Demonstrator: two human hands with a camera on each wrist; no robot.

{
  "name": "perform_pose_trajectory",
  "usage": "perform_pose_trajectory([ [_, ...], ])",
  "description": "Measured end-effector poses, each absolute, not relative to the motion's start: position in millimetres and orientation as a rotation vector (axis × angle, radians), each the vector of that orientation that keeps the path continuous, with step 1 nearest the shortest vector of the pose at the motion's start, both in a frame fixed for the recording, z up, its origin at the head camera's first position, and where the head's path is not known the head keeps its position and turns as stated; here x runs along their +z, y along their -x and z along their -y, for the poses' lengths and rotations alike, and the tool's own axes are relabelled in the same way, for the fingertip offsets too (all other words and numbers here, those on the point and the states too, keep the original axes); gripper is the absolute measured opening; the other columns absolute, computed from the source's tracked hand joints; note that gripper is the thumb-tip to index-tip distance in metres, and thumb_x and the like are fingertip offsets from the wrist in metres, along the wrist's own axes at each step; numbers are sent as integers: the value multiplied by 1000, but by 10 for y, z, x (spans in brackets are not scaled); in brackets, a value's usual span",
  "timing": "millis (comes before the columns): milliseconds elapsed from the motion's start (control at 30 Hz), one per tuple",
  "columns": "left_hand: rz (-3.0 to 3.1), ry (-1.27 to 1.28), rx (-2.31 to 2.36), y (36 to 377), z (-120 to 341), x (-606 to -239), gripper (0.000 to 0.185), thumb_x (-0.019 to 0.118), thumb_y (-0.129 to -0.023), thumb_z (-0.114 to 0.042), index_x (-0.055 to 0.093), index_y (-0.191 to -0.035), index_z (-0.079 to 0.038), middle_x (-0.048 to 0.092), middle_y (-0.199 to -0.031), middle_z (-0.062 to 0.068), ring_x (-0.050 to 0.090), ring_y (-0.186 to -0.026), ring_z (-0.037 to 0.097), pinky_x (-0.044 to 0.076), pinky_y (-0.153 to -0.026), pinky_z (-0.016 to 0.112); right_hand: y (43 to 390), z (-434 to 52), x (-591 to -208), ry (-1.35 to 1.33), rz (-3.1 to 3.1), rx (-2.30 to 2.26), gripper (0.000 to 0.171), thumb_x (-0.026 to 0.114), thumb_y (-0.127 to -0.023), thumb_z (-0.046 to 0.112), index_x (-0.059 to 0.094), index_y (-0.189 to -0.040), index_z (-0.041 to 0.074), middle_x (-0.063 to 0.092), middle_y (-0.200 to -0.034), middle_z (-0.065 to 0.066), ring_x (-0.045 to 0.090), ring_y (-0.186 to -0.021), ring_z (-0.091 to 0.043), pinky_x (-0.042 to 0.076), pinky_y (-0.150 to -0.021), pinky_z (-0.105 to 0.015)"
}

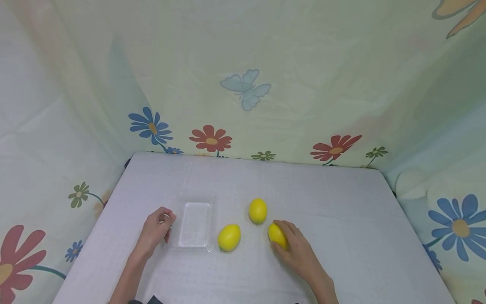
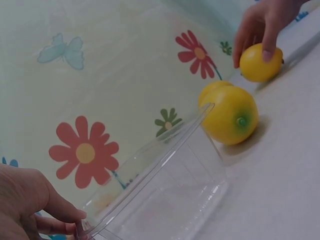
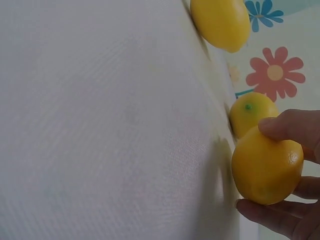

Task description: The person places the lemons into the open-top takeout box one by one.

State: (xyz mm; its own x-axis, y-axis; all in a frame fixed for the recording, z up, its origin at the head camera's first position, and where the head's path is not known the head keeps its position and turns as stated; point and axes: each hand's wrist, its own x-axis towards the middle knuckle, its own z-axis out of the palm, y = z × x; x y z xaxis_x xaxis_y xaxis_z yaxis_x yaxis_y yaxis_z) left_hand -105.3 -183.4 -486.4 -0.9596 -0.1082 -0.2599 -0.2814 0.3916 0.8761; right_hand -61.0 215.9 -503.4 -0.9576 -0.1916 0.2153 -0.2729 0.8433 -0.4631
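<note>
Three yellow lemons lie on a white tablecloth [image 1: 341, 219]. My right hand [image 1: 291, 245] curls round the rightmost lemon [image 1: 276, 234], thumb and fingers wrapped on it [image 3: 266, 167]; it sits low at the cloth. A second lemon [image 1: 229, 237] lies next to a clear plastic tray [image 1: 195, 226], with the third lemon [image 1: 257, 210] further back. My left hand [image 1: 158, 227] pinches the tray's left rim [image 2: 82, 227]. In the left wrist view the tray [image 2: 165, 190] holds nothing, and the green-tipped lemon [image 2: 232, 116] lies just beyond its far rim.
A flower and butterfly patterned curtain [image 1: 243, 93] hangs behind and at both sides of the table. The table's back edge [image 1: 265, 161] runs along the curtain. Bare cloth lies to the right of my right hand.
</note>
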Motion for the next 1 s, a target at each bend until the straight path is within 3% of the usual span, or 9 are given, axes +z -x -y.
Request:
perform_pose_trajectory([
  [433,-2478,340,1614,1054,1847,-4862,18,56,-104,-14,57,-112,3,59,-85,14,51,-54,15,48,-50,28,572,-2114,-4941,-453,2770,707,66,90,-78,12,60,-137,12,61,-134,-10,63,-119,-29,56,-98,-49],
  [1000,-2473,345,1617,1046,1834,-4834,18,56,-104,-14,58,-112,3,59,-86,14,50,-54,15,47,-49,27,591,-1895,-4698,-534,2771,725,67,89,-81,16,59,-140,16,58,-139,-7,62,-124,-25,55,-102,-42],
])
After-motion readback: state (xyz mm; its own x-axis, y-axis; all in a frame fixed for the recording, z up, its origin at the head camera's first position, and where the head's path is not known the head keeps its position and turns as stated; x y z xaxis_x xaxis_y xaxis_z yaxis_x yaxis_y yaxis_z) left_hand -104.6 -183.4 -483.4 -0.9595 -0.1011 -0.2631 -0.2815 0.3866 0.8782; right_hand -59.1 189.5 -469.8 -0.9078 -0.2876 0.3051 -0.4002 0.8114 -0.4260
